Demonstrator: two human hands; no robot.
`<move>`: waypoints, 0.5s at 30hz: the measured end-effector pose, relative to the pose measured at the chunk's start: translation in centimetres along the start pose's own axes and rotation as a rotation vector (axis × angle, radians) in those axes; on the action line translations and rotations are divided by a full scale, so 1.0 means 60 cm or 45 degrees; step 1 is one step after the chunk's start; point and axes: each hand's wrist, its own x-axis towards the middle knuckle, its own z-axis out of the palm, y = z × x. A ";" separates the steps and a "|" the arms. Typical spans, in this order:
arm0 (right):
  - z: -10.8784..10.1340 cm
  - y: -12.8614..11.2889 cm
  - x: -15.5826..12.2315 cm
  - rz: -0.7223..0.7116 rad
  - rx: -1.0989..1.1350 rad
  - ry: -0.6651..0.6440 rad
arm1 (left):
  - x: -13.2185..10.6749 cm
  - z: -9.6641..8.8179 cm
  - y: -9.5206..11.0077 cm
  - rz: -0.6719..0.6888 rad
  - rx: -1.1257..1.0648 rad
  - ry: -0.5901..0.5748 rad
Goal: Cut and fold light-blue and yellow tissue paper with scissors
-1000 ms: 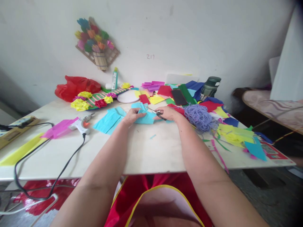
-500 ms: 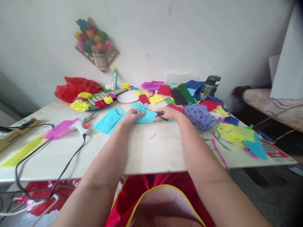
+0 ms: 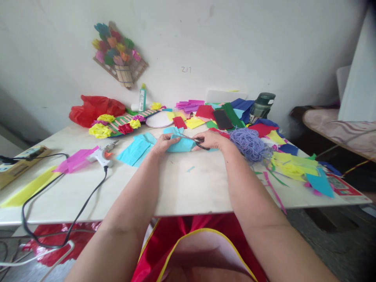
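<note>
My left hand (image 3: 164,143) pinches a light blue sheet of crepe paper (image 3: 182,146) near the middle of the table. In my right hand (image 3: 209,140) is a pair of scissors (image 3: 202,146), its blades pointing left across the paper toward my left fingers. How far the blades are apart I cannot tell. More light blue paper (image 3: 134,150) lies flat just left of my left hand. A small blue scrap (image 3: 190,169) rests on the tabletop between my forearms.
At left are a glue gun (image 3: 102,157) with its looping cord, pink paper (image 3: 76,159) and a power strip (image 3: 20,164). Purple yarn (image 3: 248,144), a phone (image 3: 222,119) and coloured paper (image 3: 293,166) lie at right. A flower-decorated piece (image 3: 117,124) sits behind, beside a white disc (image 3: 160,120).
The scissors have shifted very slightly at the paper, their blades now looking closer together. The whole view has drifted a little; both hands keep their hold.
</note>
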 end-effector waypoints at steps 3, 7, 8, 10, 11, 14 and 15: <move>-0.001 0.001 0.000 0.011 -0.047 0.026 | 0.000 -0.001 0.000 0.014 -0.012 -0.028; -0.001 0.004 0.001 0.024 -0.038 0.023 | -0.003 0.001 0.004 0.031 -0.017 -0.057; -0.001 0.005 0.002 0.027 -0.029 0.024 | -0.004 0.002 0.005 0.028 -0.018 -0.063; 0.000 0.007 0.003 0.033 -0.016 0.029 | -0.005 0.002 0.007 0.023 -0.023 -0.071; 0.000 0.007 0.003 0.033 -0.011 0.031 | -0.005 0.002 0.007 0.021 -0.025 -0.076; 0.001 0.009 0.005 0.020 0.008 0.032 | -0.004 0.002 0.007 0.021 -0.026 -0.096; 0.002 0.010 0.006 0.012 0.012 0.031 | -0.004 0.002 0.007 0.020 -0.028 -0.104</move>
